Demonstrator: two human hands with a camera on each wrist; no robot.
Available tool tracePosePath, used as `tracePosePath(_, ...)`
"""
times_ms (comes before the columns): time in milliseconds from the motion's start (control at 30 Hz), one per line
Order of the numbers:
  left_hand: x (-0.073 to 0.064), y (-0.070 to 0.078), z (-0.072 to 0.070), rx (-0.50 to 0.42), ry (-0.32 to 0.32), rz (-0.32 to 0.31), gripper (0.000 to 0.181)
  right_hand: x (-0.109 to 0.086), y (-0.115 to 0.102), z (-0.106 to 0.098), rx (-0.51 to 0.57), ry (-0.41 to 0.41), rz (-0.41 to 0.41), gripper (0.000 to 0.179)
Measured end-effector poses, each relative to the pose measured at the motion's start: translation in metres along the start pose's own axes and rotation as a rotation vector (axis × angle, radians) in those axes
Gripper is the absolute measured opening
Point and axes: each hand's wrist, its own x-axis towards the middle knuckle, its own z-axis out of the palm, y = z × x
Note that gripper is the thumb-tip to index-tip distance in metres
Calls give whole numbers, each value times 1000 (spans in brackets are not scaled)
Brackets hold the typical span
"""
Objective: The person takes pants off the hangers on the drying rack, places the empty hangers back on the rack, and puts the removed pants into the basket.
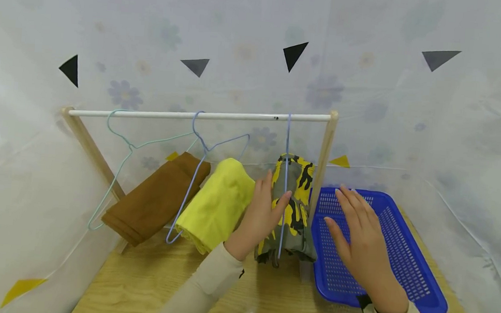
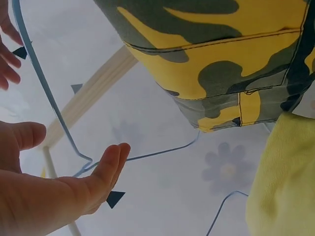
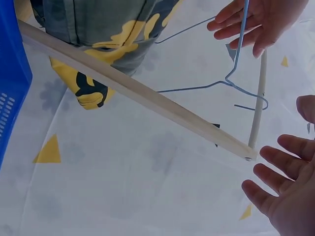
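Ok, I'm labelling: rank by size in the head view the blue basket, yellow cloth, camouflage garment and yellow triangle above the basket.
1. Blue basket
2. Camouflage garment and yellow cloth: too close to rank; the left hand overlaps the garment
3. Yellow triangle

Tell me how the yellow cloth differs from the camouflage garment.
The yellow cloth is plain; the camouflage garment is patterned in yellow, grey-green and black. In the head view, the yellow cloth hangs near the middle of the white rail, the camouflage garment near its right end. Both are draped over bluish wire hangers.
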Motion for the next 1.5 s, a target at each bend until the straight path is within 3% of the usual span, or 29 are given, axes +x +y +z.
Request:
tracePosePath(267, 27, -3, 0, -225, -47, -48, 68, 32, 21, 2, 18, -6, 5, 57)
tracePosePath(400, 38, -5, 2, -347, -48, -108, 66, 47, 29, 5, 48, -8, 16, 59)
tracePosePath(600, 46, -3, 2, -511, -42, -206, 62, 65, 40, 13, 65, -6, 8, 60)
tracePosePath(767, 52, 2, 2, -634, -14, -250, 63, 74, 48, 19, 63, -12, 31, 61)
tracePosePath(900, 57, 5, 1, -701, 2, -257, 67, 83, 51, 22, 91, -21, 52, 61)
tracePosePath(1167, 63, 13, 2, -881, -32, -264, 69, 108, 52, 28, 155, -15, 107, 56)
tracePosePath(1300, 68, 15, 4, -971, -29, -279, 67, 117, 59, 33, 180, -55, 143, 57)
tracePosePath(1500, 71, 17, 5, -1030, -25, -271, 63, 120, 64, 38, 349, -77, 264, 53)
